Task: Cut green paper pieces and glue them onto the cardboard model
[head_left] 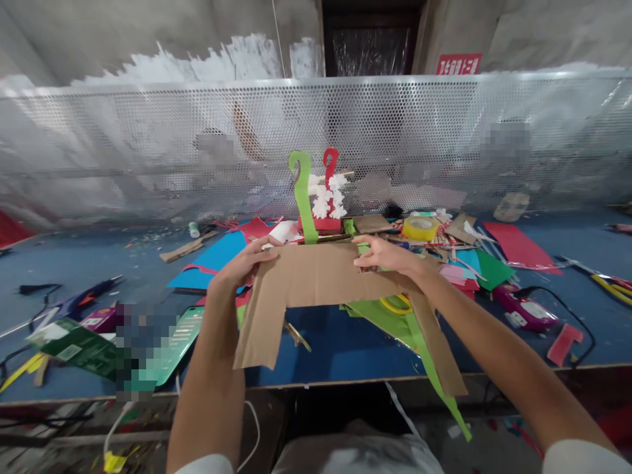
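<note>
A brown cardboard piece (316,273) with two leg-like strips hangs above the table's front part, its cut-out side toward me. My left hand (254,258) grips its upper left corner, thumb and fingers closed on the edge. At the upper right, my right hand (380,255) is closed on the same cardboard, fingers bent at its edge. Behind it stand a green hooked strip (303,191) and a smaller red hooked strip (330,164) with white paper flowers (330,197). Green sheet scraps (390,319) and yellow scissor handles (396,304) show below the cardboard.
A perforated metal screen (172,145) closes off the table's back. On the blue table (123,263) lie purple devices with cords (526,309), a yellow tape roll (421,228), a green box (74,349), a red sheet (521,245) and pliers-like tools (609,286) at the right.
</note>
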Tool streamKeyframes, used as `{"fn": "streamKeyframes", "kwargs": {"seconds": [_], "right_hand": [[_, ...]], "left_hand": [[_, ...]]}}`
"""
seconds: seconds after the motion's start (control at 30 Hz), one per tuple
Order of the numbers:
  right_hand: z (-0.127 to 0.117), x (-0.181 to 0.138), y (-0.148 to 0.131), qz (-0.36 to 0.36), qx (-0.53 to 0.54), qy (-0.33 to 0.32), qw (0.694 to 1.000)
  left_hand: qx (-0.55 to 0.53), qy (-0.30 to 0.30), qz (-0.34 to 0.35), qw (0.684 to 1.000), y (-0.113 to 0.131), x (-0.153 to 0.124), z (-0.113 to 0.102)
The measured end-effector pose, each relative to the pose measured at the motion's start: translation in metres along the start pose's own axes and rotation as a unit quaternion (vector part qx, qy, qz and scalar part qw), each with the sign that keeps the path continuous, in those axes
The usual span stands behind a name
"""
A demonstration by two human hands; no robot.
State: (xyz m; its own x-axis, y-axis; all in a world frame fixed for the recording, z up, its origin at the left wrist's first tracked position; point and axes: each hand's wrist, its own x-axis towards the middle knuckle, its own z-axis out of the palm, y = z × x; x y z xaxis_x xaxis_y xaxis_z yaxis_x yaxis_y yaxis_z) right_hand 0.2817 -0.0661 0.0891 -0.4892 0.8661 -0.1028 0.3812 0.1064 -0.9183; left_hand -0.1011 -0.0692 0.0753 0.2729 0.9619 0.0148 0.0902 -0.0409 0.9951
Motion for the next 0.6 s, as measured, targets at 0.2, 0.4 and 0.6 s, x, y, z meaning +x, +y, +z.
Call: {"fn": "streamKeyframes", "kwargs": {"seconds": [0.2,0.4,0.6], "right_hand": [[0.008,-0.01,-0.018,-0.015,-0.065,-0.091,0.994],[-0.009,-0.019,-0.028,-0.031,-0.223,-0.084,0.971],[-0.014,-0.015,-0.029,-0.076,-0.283,-0.085,0.952]], "left_hand": [[0.0,0.02,-0.014,1.0,-0.006,-0.003,-0.025],[-0.016,0.034,-0.007,0.999,-0.02,0.003,-0.031],[0.086,0.043,0.0,0.995,-0.009,-0.003,-0.033]]}}
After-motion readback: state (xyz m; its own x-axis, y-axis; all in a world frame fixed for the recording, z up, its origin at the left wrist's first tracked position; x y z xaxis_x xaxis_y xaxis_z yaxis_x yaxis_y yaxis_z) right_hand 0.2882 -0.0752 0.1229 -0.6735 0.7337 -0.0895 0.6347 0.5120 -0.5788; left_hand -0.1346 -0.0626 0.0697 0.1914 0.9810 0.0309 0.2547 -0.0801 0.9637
